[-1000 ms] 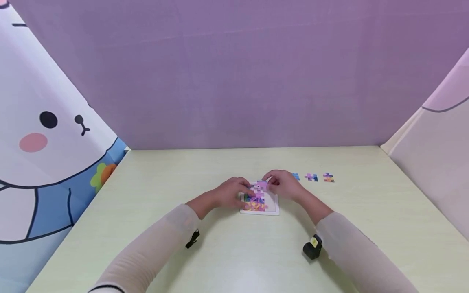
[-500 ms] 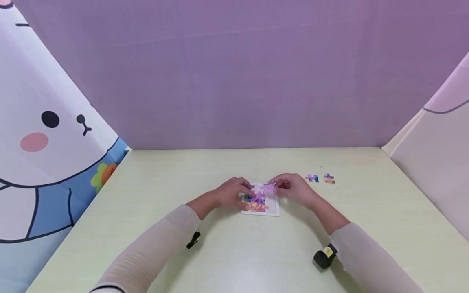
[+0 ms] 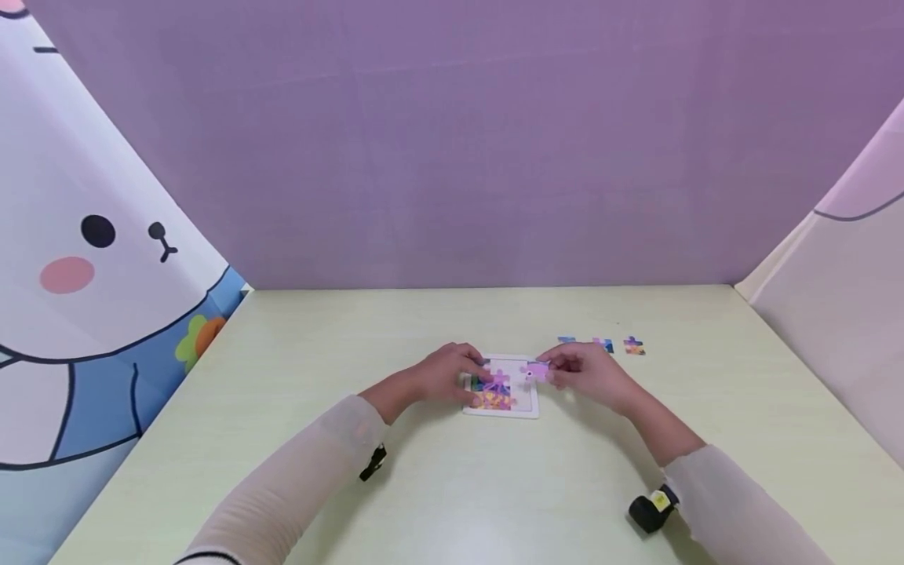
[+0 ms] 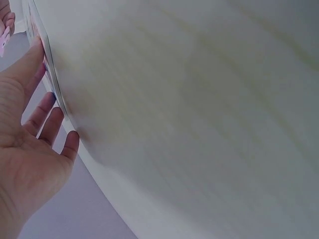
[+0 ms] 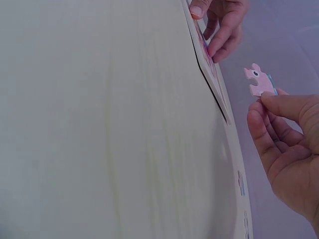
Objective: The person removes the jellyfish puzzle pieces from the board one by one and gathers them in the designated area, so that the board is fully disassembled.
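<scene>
A square white puzzle tray [image 3: 524, 392] lies on the table, its left and lower part filled with joined jigsaw pieces [image 3: 494, 398] in pink, purple and yellow. My left hand [image 3: 445, 373] rests on the tray's left side, fingers spread over the pieces; in the left wrist view its fingers are mostly straight along the tray edge. My right hand [image 3: 592, 375] pinches a pink puzzle piece [image 5: 260, 82] with a printed eye between thumb and fingers. That piece is held up near the tray's upper right corner. Bare white shows on the tray's right side.
Several loose puzzle pieces lie behind the right hand: a blue one [image 3: 566, 340], a partly covered pink and blue one [image 3: 605, 345], and a purple and orange one [image 3: 633, 345]. A purple cloth [image 3: 466, 157] stands behind the table's back edge.
My right hand has drawn the pink puzzle piece rightward, from over the tray's top middle to its upper right corner. The left hand has stayed put.
</scene>
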The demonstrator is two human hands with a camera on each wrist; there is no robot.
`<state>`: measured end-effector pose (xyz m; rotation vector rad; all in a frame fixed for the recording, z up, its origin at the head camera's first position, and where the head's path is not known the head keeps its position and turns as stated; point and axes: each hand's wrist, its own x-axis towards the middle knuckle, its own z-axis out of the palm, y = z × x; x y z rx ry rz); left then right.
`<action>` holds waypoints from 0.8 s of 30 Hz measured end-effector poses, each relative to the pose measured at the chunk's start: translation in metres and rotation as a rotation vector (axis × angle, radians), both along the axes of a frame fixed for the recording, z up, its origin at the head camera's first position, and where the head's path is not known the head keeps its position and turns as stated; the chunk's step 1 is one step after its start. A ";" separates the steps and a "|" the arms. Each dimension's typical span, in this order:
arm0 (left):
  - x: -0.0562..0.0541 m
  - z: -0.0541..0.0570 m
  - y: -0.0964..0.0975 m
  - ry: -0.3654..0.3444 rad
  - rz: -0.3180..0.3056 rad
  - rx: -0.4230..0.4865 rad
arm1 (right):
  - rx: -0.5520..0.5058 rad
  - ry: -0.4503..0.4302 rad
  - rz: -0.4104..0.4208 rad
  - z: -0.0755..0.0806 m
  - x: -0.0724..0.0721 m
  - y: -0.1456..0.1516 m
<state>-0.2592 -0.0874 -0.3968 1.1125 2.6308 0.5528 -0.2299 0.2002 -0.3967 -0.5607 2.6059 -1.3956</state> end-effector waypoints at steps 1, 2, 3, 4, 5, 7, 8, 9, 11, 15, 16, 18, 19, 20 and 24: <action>0.000 0.000 0.000 -0.001 0.002 -0.002 | -0.009 -0.013 -0.005 0.000 0.001 0.002; 0.001 0.000 0.000 -0.001 0.003 -0.004 | -0.020 -0.022 -0.006 0.001 0.001 0.004; 0.001 0.001 0.000 0.000 0.004 -0.005 | -0.030 -0.032 -0.009 0.001 0.002 0.005; 0.001 0.001 0.000 0.002 0.004 -0.008 | -0.036 -0.037 -0.012 0.001 0.002 0.007; 0.001 0.001 0.000 0.003 0.006 -0.009 | -0.042 -0.043 -0.017 0.002 0.002 0.009; 0.001 0.001 0.000 0.002 0.007 -0.005 | -0.040 -0.050 -0.034 0.003 0.003 0.013; 0.001 0.001 0.000 0.001 0.009 -0.006 | -0.036 -0.051 -0.045 0.003 0.004 0.015; 0.001 0.001 0.000 -0.003 0.012 -0.006 | -0.033 -0.053 -0.054 0.004 0.004 0.017; 0.001 0.001 0.000 -0.008 0.013 -0.001 | -0.032 -0.056 -0.067 0.004 0.005 0.022; 0.001 0.000 -0.001 -0.018 0.016 0.002 | -0.055 -0.070 -0.080 0.003 0.005 0.030; 0.001 0.000 -0.001 -0.018 0.014 0.003 | -0.059 -0.071 -0.083 0.003 0.005 0.032; 0.001 0.000 -0.001 -0.019 0.015 0.000 | -0.058 -0.079 -0.096 0.002 0.004 0.037; 0.001 0.000 -0.001 -0.017 0.014 -0.002 | -0.053 -0.083 -0.106 0.001 0.003 0.040; 0.001 0.001 -0.001 -0.017 0.014 -0.002 | -0.056 -0.088 -0.112 0.001 0.003 0.042; 0.002 0.001 -0.002 -0.011 0.010 0.001 | -0.093 -0.123 -0.117 -0.001 0.001 0.049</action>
